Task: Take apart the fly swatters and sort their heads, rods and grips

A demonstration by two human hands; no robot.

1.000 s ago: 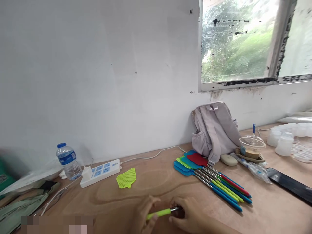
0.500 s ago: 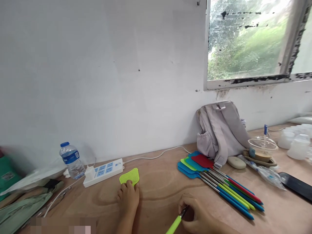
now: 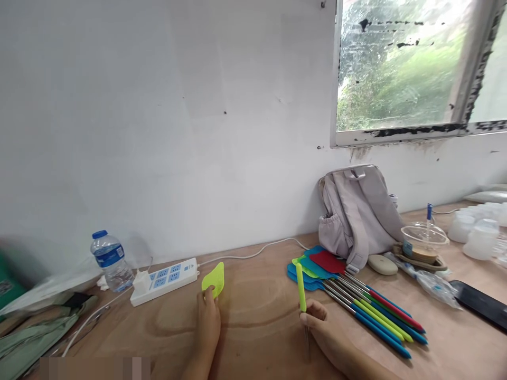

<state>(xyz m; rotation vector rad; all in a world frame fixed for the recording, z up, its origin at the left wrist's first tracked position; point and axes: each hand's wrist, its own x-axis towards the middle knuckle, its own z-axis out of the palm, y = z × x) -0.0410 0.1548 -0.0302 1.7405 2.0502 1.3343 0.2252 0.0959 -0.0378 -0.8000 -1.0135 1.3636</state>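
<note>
My left hand (image 3: 208, 319) grips the lower edge of a lime-green fly swatter head (image 3: 214, 278), a perforated paddle that stands tilted up from the table. In my right hand (image 3: 322, 324) is a fly swatter handle (image 3: 301, 287); its lime-green grip points up and a thin metal rod hangs below my fingers. Head and handle are apart. To the right of my right hand lies a pile of fly swatters (image 3: 366, 309) with blue, green and red heads, their grips pointing toward the lower right.
A white power strip (image 3: 164, 279) and a water bottle (image 3: 113, 261) stand at the left by the wall. Behind the pile are a grey backpack (image 3: 360, 211), a beige oval object (image 3: 382, 265) and a plastic cup (image 3: 424, 243). A black phone (image 3: 479, 305) lies far right.
My left hand has tipped the green head up from lying flat. My right hand has turned the handle, so its grip now points up instead of down toward me.
</note>
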